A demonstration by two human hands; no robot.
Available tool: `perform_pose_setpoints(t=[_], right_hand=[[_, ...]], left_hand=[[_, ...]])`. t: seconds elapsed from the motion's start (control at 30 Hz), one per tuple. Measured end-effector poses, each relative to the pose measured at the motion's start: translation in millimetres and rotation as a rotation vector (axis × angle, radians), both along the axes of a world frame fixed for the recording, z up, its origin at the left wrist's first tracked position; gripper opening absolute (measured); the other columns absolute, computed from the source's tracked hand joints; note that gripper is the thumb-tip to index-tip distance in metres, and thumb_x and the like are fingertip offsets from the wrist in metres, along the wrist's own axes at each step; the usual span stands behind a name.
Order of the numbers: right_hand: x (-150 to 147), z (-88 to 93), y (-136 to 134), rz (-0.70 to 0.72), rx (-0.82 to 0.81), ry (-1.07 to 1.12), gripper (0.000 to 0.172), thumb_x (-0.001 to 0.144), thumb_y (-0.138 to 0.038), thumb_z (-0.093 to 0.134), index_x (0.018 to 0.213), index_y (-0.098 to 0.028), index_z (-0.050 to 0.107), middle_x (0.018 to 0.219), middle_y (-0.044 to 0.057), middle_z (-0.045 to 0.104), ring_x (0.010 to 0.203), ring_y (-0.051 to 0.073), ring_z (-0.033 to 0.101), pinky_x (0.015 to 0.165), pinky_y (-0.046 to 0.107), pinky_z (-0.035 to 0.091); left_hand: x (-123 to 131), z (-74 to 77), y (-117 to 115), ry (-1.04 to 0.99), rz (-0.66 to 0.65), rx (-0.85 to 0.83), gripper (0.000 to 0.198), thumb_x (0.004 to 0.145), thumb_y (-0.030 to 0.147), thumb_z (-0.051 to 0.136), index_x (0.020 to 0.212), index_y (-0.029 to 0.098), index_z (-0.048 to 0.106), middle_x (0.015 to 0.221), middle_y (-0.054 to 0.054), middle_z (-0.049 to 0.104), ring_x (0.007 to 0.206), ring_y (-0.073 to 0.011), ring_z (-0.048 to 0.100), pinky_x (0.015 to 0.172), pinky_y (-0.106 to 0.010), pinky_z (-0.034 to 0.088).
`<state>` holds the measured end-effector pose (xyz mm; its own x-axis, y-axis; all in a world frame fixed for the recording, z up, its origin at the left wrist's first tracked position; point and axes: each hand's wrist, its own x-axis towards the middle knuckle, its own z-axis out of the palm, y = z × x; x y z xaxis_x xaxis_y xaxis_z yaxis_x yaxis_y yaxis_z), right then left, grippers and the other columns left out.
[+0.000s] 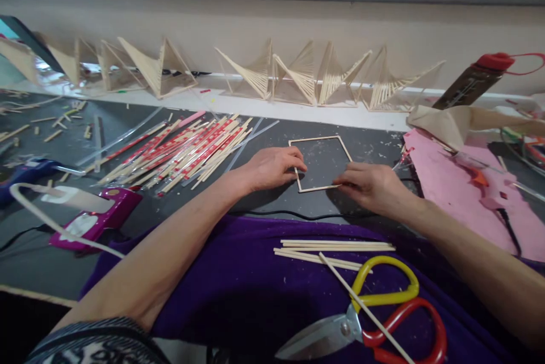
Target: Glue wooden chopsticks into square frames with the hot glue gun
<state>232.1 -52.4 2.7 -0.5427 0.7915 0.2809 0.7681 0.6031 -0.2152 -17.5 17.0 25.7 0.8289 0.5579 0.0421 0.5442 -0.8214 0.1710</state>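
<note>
A square frame of thin wooden sticks (319,188) lies flat on the dark grey tabletop. My left hand (275,168) has its fingers curled over the frame's left side, pressed close together. At the near right corner my right hand (372,185) pinches the frame; its fingertips hide that corner. On the purple cloth across my lap (238,273), nearer to me, lie several loose wooden sticks (336,246). Scissors (340,327) with one yellow and one red handle rest there too, blades slightly apart, a single stick crossing over them.
Wrapped chopsticks (183,151) are piled left of the frame. Twisted stick models (251,77) line the wall. A magenta power strip (100,219) and a blue glue gun (32,171) sit left. Rightward are pink paper (443,182), a pink glue gun (496,196) and a bottle (472,83).
</note>
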Motion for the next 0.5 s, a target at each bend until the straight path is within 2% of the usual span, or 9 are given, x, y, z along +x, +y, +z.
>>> perform_pose_setpoints(t=[0.17,0.33,0.5], right_hand=[[-21.9,-10.9,12.1,0.074,0.041,-0.038,0.017,0.084,-0.026,0.053,0.086,-0.021,0.069,0.083,0.006,0.063,0.078,0.015,0.057,0.065,0.024,0.039],[-15.4,-20.1,11.4,0.048,0.007,0.003,0.017,0.085,-0.027,0.052,0.085,-0.022,0.069,0.082,0.005,0.062,0.076,0.015,0.056,0.065,0.024,0.039],[-11.7,-25.0,12.5,0.046,0.005,0.009,0.021,0.087,-0.031,0.050,0.087,-0.022,0.069,0.082,0.006,0.062,0.076,0.015,0.056,0.065,0.025,0.040]], left_hand=[[-3.0,-2.7,3.0,-0.019,-0.031,-0.107,0.027,0.078,0.020,0.054,0.102,0.025,0.066,0.107,0.000,0.060,0.091,-0.0119,0.056,0.077,-0.022,0.040],[-1.1,-10.0,5.1,-0.042,-0.046,-0.111,0.023,0.079,0.020,0.054,0.096,0.024,0.068,0.102,-0.001,0.060,0.089,-0.0118,0.056,0.077,-0.022,0.040],[0.7,-9.3,4.9,-0.066,-0.051,-0.146,0.023,0.077,0.023,0.058,0.097,0.024,0.069,0.101,0.000,0.060,0.085,-0.0110,0.057,0.073,-0.021,0.040]])
